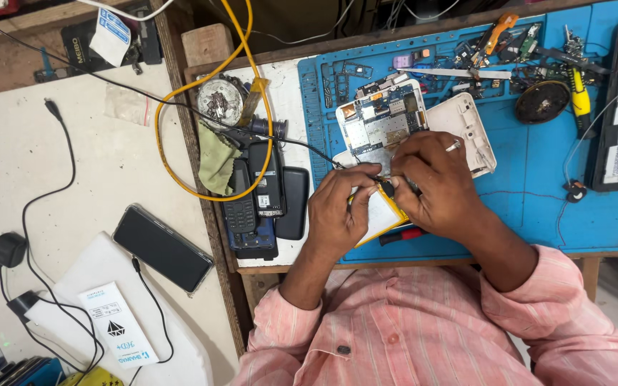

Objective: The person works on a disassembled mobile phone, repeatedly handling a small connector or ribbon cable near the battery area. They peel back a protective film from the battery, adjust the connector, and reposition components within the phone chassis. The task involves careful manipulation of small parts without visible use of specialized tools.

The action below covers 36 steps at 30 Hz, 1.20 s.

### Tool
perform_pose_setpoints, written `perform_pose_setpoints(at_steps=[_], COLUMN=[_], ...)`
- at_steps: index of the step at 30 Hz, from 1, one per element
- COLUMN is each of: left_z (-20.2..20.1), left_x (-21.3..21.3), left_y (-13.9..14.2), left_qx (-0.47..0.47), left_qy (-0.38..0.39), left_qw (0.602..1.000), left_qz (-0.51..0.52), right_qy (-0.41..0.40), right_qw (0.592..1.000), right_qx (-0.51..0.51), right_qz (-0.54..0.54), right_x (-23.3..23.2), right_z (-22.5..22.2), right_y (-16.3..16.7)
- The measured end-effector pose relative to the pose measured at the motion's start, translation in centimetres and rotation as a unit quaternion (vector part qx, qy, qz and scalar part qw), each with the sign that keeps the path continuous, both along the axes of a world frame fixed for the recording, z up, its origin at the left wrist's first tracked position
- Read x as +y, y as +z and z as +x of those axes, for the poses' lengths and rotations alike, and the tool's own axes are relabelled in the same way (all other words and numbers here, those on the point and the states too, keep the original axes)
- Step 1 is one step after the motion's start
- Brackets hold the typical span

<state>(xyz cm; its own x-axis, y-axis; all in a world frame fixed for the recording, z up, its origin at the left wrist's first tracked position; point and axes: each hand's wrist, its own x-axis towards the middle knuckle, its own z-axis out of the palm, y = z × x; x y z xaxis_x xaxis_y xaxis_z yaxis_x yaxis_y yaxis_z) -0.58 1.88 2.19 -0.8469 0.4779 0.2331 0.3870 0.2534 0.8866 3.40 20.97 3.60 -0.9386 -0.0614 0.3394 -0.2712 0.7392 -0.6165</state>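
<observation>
opened phone w/ bare circuit board (384, 121) on work mat (538, 207), both hands (395, 196) meeting just in front over battery (379, 214), rear cover (470, 132) right of board, stacked handsets (266, 193) left of mat, slim phone (162, 248) further left, small speaker (542, 101) far right.

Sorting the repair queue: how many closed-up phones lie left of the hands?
5, maybe more hidden. One smartphone lies apart on the white table. Four are piled by the blue mat: keypad phone, another keypad handset, black phone, blue one underneath.
</observation>
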Motion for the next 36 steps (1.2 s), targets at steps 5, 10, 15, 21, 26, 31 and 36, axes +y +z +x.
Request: perform_pose_setpoints(at_steps=[5,10,15,21,26,31,36], left_z=[-0.1,-0.2,-0.3,-0.4,-0.3,-0.1,-0.2], left_x=[-0.1,-0.4,-0.6,-1.0,-1.1,-1.0,-1.0], left_y=[-0.2,0.0,0.2,0.1,0.1,0.2,0.2], left_qx=[-0.008,0.027,0.048,0.057,0.055,0.061,0.066], left_qy=[0.001,-0.014,-0.013,-0.013,-0.015,-0.018,-0.022], left_qw=[1.0,0.999,0.998,0.998,0.998,0.997,0.997], left_qz=[-0.005,-0.038,-0.038,-0.03,-0.034,-0.041,-0.037], right_qy=[-0.008,-0.017,-0.018,-0.016,-0.012,-0.011,-0.007], right_qw=[1.0,1.0,1.0,1.0,1.0,1.0,1.0], right_qx=[-0.01,-0.015,-0.011,-0.01,0.002,0.005,0.009], right_qz=[0.002,0.006,0.011,0.015,0.015,0.01,0.005], right_x=[-0.2,-0.3,-0.6,-1.0,-1.0,-0.9,-0.8], right_z=[0.1,0.2,0.1,0.0,0.2,0.3,0.3], right_y=[-0.2,-0.5,-0.5,-0.5,-0.6,-0.8,-0.9])
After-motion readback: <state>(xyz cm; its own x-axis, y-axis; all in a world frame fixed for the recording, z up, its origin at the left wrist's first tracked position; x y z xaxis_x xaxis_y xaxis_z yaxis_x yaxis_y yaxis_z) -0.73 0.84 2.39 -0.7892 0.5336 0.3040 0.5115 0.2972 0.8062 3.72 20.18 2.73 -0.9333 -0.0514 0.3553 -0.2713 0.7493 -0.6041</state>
